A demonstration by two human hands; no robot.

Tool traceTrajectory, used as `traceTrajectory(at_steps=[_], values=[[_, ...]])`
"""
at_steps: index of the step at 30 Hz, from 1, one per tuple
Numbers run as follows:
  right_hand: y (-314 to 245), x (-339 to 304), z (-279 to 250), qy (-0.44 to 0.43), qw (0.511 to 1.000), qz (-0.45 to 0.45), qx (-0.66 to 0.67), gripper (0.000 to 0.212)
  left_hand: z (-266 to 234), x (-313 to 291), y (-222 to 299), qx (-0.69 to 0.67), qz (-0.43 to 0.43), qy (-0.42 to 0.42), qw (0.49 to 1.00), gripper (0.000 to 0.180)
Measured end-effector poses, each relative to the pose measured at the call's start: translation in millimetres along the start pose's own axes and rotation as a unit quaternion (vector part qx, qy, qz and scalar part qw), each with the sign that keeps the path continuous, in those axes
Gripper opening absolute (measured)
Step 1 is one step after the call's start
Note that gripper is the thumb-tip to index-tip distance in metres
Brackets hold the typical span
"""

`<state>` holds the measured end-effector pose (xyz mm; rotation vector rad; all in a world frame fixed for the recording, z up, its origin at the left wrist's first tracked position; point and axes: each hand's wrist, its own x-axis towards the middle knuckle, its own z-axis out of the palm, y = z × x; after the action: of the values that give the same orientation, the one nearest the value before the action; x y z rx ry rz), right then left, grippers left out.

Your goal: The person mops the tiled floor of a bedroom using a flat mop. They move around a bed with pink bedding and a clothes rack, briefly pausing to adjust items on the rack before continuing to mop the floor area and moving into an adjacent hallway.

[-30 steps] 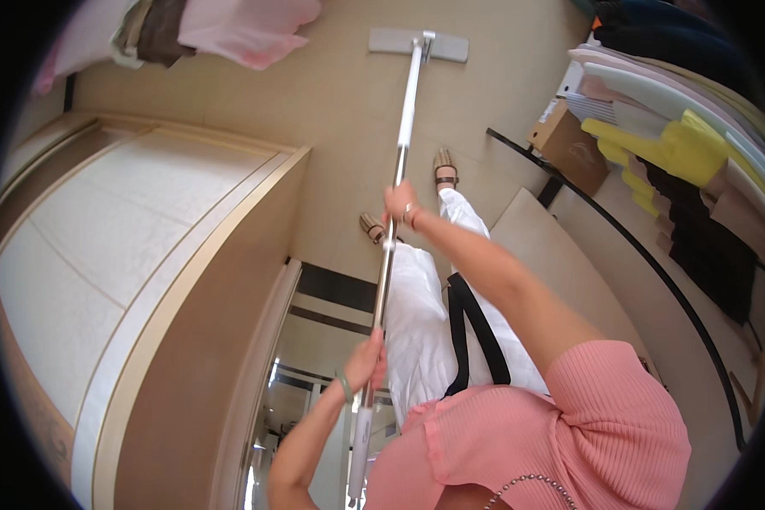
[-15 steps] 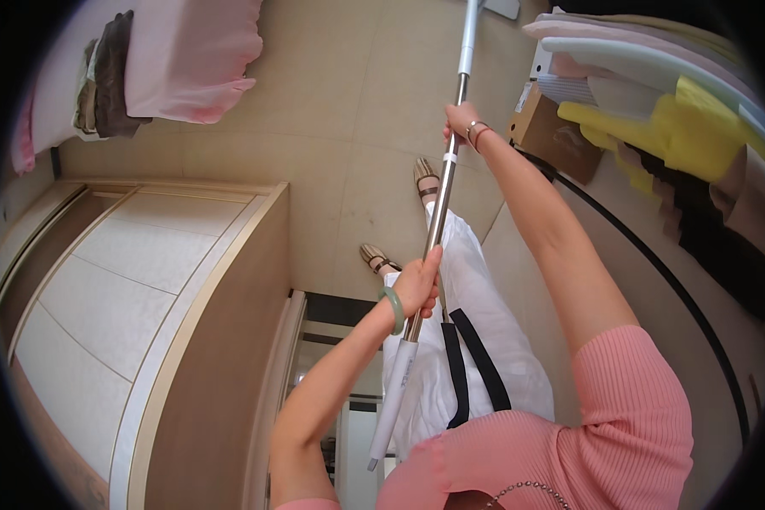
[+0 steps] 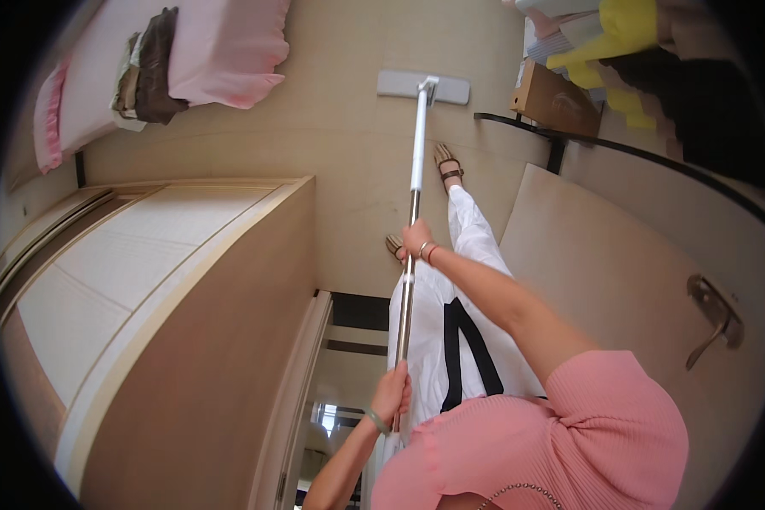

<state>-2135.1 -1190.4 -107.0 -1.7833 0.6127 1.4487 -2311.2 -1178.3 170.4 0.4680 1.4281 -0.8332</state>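
Note:
A flat mop [image 3: 419, 144] with a white and silver pole runs from my body out along the floor. Its pale grey rectangular head [image 3: 399, 83] lies on the beige tiles beyond my feet. My right hand [image 3: 416, 239] is closed around the metal part of the pole, about midway along it. Lower down, near my waist, my left hand [image 3: 392, 393] grips the same pole. A green bangle [image 3: 376, 420] circles my left wrist. The bottom end of the pole is partly hidden by my left wrist and pink top.
A wooden cabinet [image 3: 204, 340] stands close on my left. Beyond it is a bed with a pink cover [image 3: 221, 59] and dark cloth [image 3: 157, 68]. On the right are a door with a metal handle [image 3: 714, 321], a brown box [image 3: 557, 100] and hanging clothes [image 3: 629, 25].
Both hands have drawn the mop back toward my body. Its head has come nearer and is now fully in view. The door handle has come into view on the right.

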Motion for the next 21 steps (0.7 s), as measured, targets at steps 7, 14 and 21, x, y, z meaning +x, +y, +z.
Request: traceTrajectory(at_steps=[7,14,21], values=[[148,-116,92,-0.083,0.990,0.118,0.008,0.019,-88,-45,-172,-0.016,-0.013,-0.002,1.000,0.042],[172,-135,100,-0.108,0.982,0.135,0.080,0.017,-120,-58,-176,0.020,-0.080,-0.051,0.995,0.045],[175,-128,63,-0.048,0.968,0.150,0.194,0.014,-104,-64,-150,0.293,-0.013,0.107,0.950,0.045]])
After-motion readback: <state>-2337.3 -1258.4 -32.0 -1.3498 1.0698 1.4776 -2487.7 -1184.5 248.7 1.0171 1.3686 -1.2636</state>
